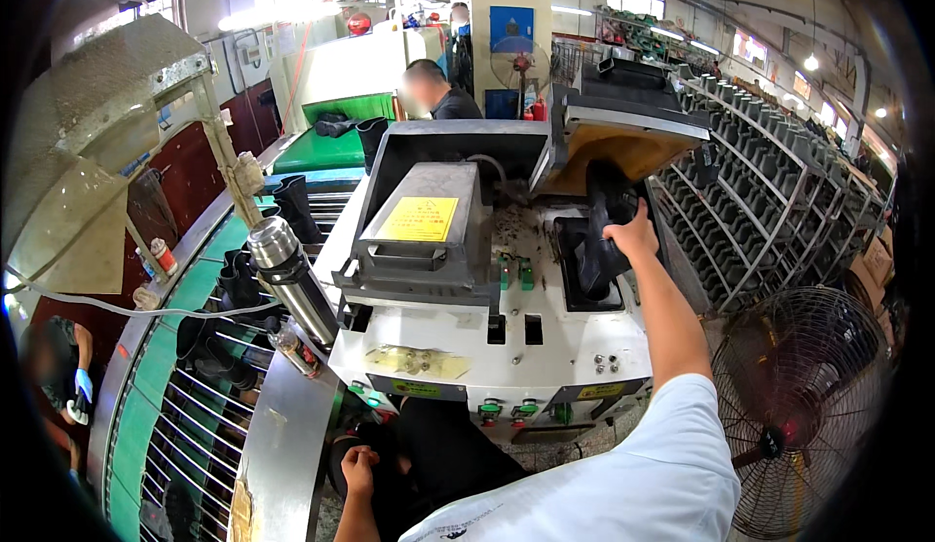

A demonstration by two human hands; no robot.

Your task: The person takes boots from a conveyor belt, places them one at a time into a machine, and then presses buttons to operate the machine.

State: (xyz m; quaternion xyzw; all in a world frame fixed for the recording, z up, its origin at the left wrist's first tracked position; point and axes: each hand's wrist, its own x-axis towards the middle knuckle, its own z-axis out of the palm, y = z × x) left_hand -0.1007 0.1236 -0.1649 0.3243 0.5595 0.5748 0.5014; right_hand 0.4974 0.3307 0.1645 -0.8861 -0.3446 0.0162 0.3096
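My right hand [635,234] is closed around the upper part of a black boot [600,235]. The boot stands tilted in the dark recess [573,250] of the right station of a white-topped machine [467,333], under a raised lid [633,118] with a brownish inner face. Low down by my dark trousers, my left hand [359,468] has its fingers curled in. Whether they hold anything is hidden. On the left station a grey metal cover [421,216] with a yellow label and a handle is down.
Left of the machine, a steel flask [292,274] and a small bottle [292,347] stand on a metal ledge. Black boots [234,279] line a roller conveyor [209,415]. At right are a large caged fan [804,406] and racks of grey boot-shaped forms [740,182]. Other people work nearby.
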